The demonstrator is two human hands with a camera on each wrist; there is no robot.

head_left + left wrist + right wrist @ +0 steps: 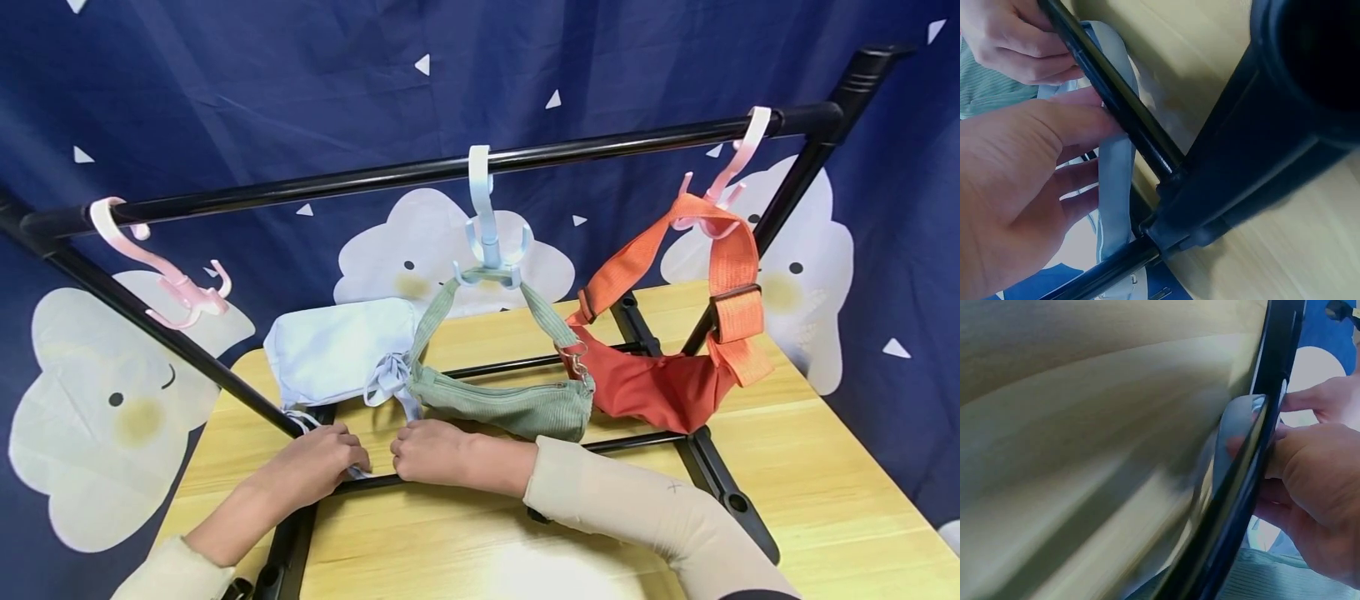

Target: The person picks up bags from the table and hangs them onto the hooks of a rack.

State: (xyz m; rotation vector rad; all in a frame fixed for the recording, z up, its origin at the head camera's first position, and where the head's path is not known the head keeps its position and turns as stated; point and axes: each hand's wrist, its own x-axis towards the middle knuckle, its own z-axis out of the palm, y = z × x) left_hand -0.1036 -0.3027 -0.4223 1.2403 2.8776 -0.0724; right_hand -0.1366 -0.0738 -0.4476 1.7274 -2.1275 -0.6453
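Note:
A light blue bag (341, 350) with a ribbon bow (392, 377) lies behind the rack's lower front bar. Its pale blue strap (1115, 194) runs down to that bar in the left wrist view. My left hand (318, 462) pinches the strap between thumb and fingers, close against the bar. Just to its right, my right hand (435, 450) holds the same strap, its fingertips partly hidden behind the bar (1244, 481) in the right wrist view. A green corduroy bag (510, 404) hangs from a light blue hook (486, 217), right above my right wrist.
A red bag (652, 379) with an orange strap hangs from a pink hook (738, 167) at right. Another pink hook (180, 292) hangs at left with nothing on it. The black rack (375, 177) stands on a wooden table (810, 467) before a blue curtain.

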